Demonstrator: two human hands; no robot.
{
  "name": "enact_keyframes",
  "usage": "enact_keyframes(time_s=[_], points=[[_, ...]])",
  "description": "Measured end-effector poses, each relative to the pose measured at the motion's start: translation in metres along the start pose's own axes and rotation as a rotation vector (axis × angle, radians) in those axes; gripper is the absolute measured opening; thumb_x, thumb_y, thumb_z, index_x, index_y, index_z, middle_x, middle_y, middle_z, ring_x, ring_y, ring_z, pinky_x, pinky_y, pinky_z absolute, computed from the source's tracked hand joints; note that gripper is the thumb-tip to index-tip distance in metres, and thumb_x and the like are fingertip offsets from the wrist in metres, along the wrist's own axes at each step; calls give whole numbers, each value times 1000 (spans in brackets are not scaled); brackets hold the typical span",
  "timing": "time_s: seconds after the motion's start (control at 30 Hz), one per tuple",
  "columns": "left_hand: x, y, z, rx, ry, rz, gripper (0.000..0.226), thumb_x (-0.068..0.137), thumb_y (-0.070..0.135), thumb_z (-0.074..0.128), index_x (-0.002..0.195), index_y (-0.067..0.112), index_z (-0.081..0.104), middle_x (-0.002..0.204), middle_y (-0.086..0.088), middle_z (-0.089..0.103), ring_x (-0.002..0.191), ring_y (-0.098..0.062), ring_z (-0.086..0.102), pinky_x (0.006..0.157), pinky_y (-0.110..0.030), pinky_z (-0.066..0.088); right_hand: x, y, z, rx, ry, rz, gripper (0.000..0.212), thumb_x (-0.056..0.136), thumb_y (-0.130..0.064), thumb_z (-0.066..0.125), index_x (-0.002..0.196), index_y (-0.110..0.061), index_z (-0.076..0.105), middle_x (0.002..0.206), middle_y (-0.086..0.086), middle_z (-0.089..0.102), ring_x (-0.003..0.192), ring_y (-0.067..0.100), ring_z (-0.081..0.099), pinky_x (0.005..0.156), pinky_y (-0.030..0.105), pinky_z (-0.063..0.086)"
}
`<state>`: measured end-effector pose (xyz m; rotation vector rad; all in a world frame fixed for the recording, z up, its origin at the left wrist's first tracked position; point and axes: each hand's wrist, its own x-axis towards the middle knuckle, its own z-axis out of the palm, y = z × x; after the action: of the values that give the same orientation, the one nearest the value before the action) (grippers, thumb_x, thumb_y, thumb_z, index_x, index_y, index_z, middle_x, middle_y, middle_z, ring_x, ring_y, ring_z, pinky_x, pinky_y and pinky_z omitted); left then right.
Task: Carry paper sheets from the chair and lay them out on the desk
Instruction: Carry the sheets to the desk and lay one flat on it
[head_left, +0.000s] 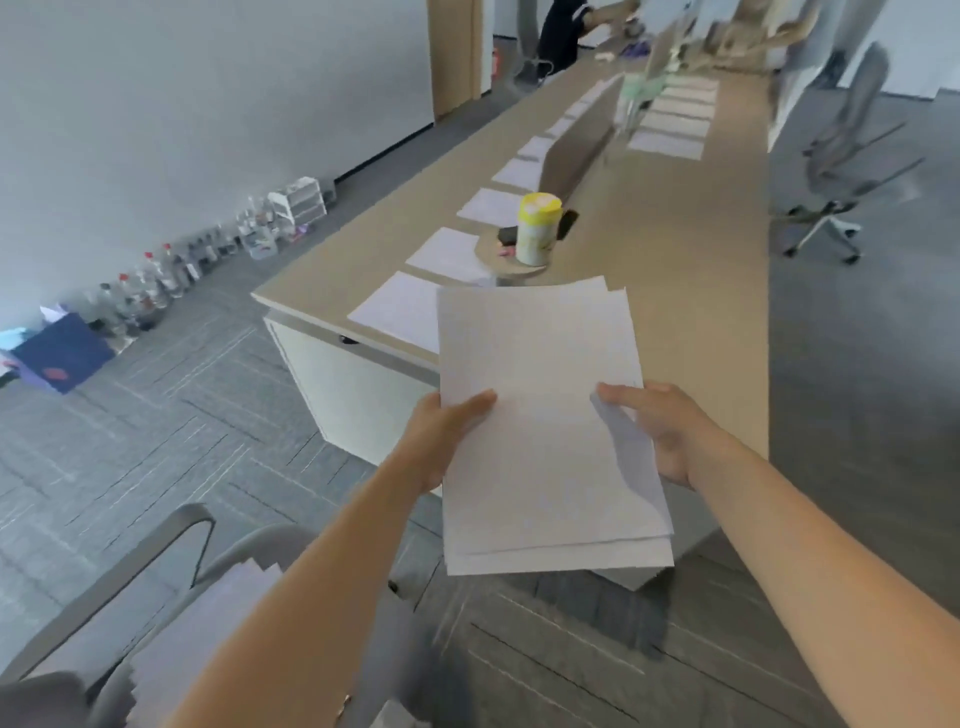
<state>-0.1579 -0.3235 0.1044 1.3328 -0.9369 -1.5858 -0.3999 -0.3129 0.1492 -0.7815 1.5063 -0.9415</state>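
Holding a small stack of paper sheets (540, 441) in the air just before the near end of the desk (675, 270), a person is gripping its left edge with the left hand (441, 441) and its right edge with the right hand (670, 436), thumbs on top. Spare sheets (208, 623) are lying on the chair (176, 519) at lower left, and single sheets (447, 254) are lining the desk's left side.
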Motion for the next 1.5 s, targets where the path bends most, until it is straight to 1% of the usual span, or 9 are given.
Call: enact_keyframes(time_s=[0.07, 0.13, 0.27, 0.37, 0.57, 0.87, 1.03, 1.17, 1.5], points=[[6, 5, 61, 47, -55, 35, 24, 84, 15, 77, 106, 8, 70, 99, -9, 76, 91, -28, 72, 81, -46, 60, 2, -2, -59, 22, 59, -24, 55, 87, -23, 74, 134, -2, 54, 131, 1, 57, 125, 24, 49, 97, 35, 38], [16, 5, 118, 106, -89, 76, 21, 86, 13, 76, 105, 8, 69, 100, -11, 76, 91, -28, 72, 79, -43, 61, 1, -5, -114, 21, 86, -49, 42, 87, -21, 75, 125, -9, 60, 118, -1, 63, 115, 22, 55, 93, 33, 39], [32, 4, 223, 207, -110, 165, 11, 85, 12, 76, 94, 9, 71, 83, -2, 74, 79, -21, 69, 61, -23, 58, 3, -12, -209, 29, 172, -114, 35, 90, -19, 71, 124, -16, 62, 115, -5, 64, 107, 17, 57, 90, 30, 41], [47, 6, 287, 189, -127, 173, 9, 85, 6, 76, 86, 13, 70, 75, 4, 73, 70, -15, 70, 54, -18, 54, 17, -21, -266, 62, 208, -141, 28, 92, -15, 68, 119, -20, 62, 110, -5, 65, 96, 11, 60, 75, 22, 44], [128, 2, 383, 215, -215, 139, 14, 82, 17, 80, 93, 18, 72, 86, 4, 78, 81, -17, 75, 64, -27, 56, 79, -29, -357, 85, 294, -128, 32, 93, -10, 65, 124, -18, 63, 119, 2, 67, 112, 21, 61, 99, 35, 46], [256, 11, 563, 128, -521, -43, 38, 80, 8, 81, 116, 5, 69, 108, -7, 75, 101, -23, 73, 99, -44, 52, 171, -86, -511, 51, 477, -94, 29, 92, -18, 68, 121, -19, 63, 111, -5, 67, 108, 18, 61, 100, 37, 45], [312, 26, 667, 189, -538, 1, 28, 84, -7, 71, 110, 4, 68, 89, 0, 75, 76, -8, 74, 64, -18, 58, 225, -112, -595, 198, 496, -121, 26, 94, -7, 63, 119, -13, 59, 113, -1, 64, 109, 16, 60, 105, 30, 40], [376, 25, 749, 286, -500, 84, 35, 79, 4, 80, 112, 11, 70, 103, -3, 76, 96, -22, 73, 71, -27, 58, 292, -123, -671, 260, 475, -128, 26, 94, -6, 64, 118, -14, 58, 104, -6, 64, 104, 13, 59, 105, 26, 39], [491, 74, 928, 372, -353, 168, 30, 78, 8, 82, 106, 13, 72, 92, 2, 76, 83, -14, 72, 60, -20, 55, 442, -200, -846, 173, 426, -109, 28, 93, -24, 67, 119, -18, 59, 107, -4, 63, 105, 18, 59, 85, 32, 37]])
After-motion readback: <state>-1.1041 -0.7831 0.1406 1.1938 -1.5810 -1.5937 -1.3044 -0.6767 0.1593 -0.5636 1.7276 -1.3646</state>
